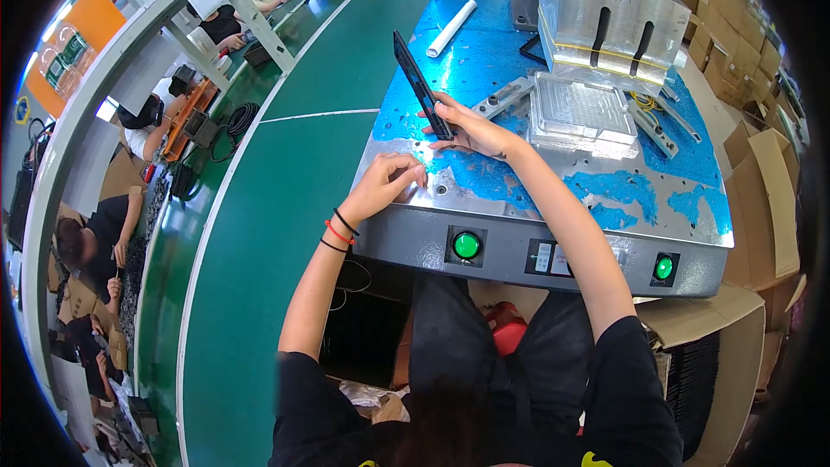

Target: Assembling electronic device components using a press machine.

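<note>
The right hand point(474, 131) grips a flat black panel point(418, 79) by its lower end, thumb on one face and fingers around the other side; the panel stands tilted above the table point(510, 195). Just left of and below it, the left hand point(378, 188) rests by the table's near corner, fingers loosely bent, thumb apart, with nothing visible in its grasp. Beyond the panel lies a white tube point(451, 28). Close to the right hand's right is a metal bar point(494, 104), then a clear ribbed block point(584, 108); behind that, a large slotted metal block point(609, 22) stands in the way on that side. The right forearm crosses the table's front edge, between two green buttons point(467, 246) point(663, 268). Farther right of the hands are cardboard boxes point(774, 195). Left of both hands stretches a green surface point(259, 233), with coiled black cable point(239, 119) and several other people well beyond.
</note>
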The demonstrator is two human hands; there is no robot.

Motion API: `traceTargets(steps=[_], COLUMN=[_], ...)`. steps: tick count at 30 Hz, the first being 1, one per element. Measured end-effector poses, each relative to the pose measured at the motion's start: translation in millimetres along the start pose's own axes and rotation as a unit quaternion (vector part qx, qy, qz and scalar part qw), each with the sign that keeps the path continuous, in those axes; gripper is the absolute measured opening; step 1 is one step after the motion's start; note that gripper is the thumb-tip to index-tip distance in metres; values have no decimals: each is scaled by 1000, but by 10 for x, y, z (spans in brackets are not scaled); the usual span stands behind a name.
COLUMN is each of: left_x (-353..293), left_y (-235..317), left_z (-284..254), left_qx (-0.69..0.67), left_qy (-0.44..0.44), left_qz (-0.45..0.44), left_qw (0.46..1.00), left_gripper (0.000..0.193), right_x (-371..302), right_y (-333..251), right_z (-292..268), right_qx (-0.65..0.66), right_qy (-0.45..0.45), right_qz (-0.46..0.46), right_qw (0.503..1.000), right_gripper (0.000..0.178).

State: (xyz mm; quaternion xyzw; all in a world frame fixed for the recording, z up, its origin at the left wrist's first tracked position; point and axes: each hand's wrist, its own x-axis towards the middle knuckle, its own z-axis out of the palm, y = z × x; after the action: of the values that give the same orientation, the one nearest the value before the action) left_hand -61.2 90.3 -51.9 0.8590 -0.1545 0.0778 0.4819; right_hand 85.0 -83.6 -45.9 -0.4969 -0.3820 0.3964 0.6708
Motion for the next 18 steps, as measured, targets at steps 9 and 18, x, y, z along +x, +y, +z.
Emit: traceTargets(steps=[9,18], left_x=[11,-50], left_y=[-19,41], left_z=[7,15], left_qx=[18,-45], left_qy=[4,3], left_qz=[12,-115], left_qw=[1000,992], left_gripper=[34,38], right_x=[-15,10], right_y=[9,34], right_z=[23,-15], right_qx=[-22,5], right_qy=[0,-2], right_qz=[-11,-5], right_qw=[1000,1000], right_gripper=[83,82])
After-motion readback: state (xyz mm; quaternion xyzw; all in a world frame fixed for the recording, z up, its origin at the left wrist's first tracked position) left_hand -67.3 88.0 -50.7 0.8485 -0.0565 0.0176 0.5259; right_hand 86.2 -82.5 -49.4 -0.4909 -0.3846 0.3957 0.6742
